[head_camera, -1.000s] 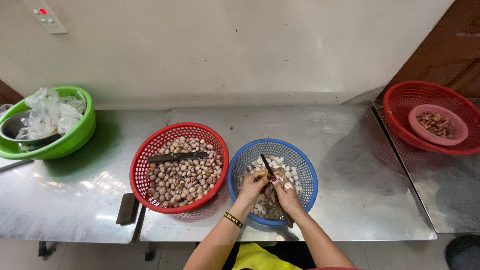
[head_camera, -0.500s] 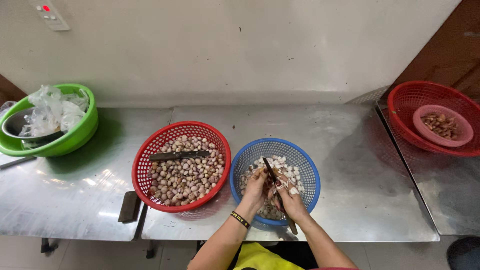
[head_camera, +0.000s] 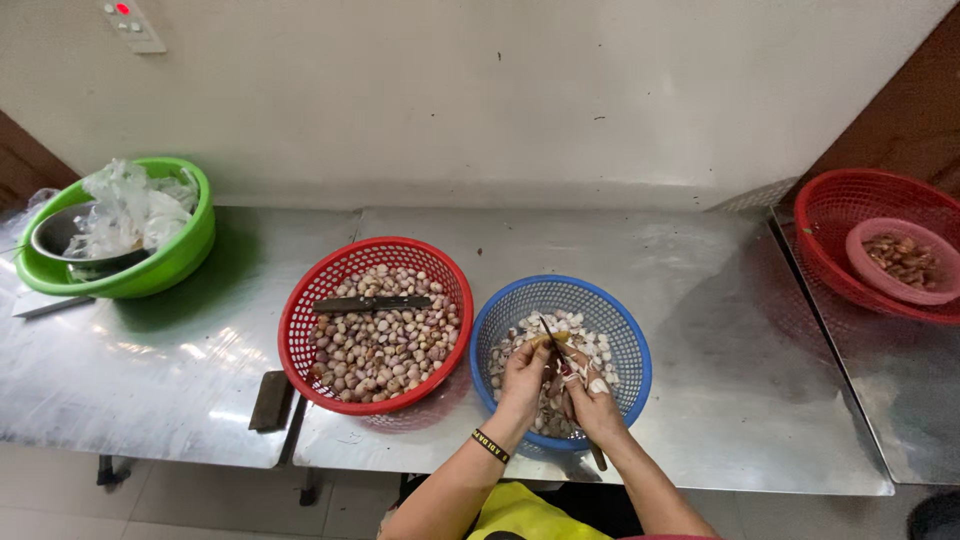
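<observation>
Blue basket (head_camera: 620, 320): left hand (head_camera: 524, 378) pinches clove (head_camera: 549, 340); right hand (head_camera: 592, 400) closed around knife (head_camera: 556, 345).

1. Food prep area, likely a commercial kitchen: bare stainless steel tables (head_camera: 700, 300) against a plain wall.
2. Left of the blue basket (head_camera: 625, 325) of peelings: red basket (head_camera: 300, 330) of unpeeled shallots, knife on top.
3. Far left: green basin (head_camera: 190, 250); far right: another red basket (head_camera: 830, 250).

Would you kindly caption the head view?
Both hands, left hand and right hand, work a knife over a blue basket.
</observation>
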